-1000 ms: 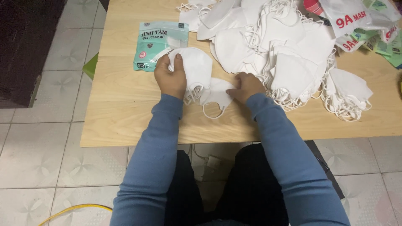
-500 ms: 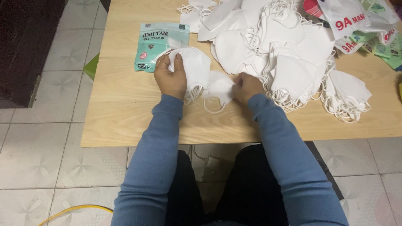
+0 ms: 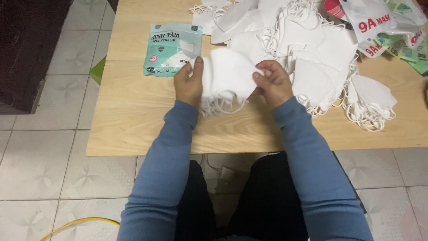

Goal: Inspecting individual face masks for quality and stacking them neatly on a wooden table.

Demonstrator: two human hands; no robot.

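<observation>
Nearest the camera, two blue sleeves reach forward over dark trousers to the front part of a pale wooden tabletop [image 3: 133, 120]. Between them sits a small stack of white masks [image 3: 229, 73], its elastic ear loops trailing down towards the person onto the wood.

The stack is held from both sides at once. The left hand [image 3: 189, 82] is closed on its left edge, thumb raised along the front face and fingers hidden behind. The right hand [image 3: 274, 82] pinches the right edge, thumb and forefinger meeting at the upper right corner. The stack's long axis runs left to right, spanning the gap between the two hands, so neither hand is nearer than the other: the stack lies directly between them, slightly lifted or tilted off the tabletop, though whether its lower edge touches the wood cannot be told.

Just beyond the left hand, flat on the tabletop, lies a teal printed pouch [image 3: 171, 49], its near right corner partly covered by the stack. Beyond and to the right of the right hand spreads a large loose heap of white masks [image 3: 321, 67], and further right still, at the far corner, lie more printed pouches [image 3: 379, 22].
</observation>
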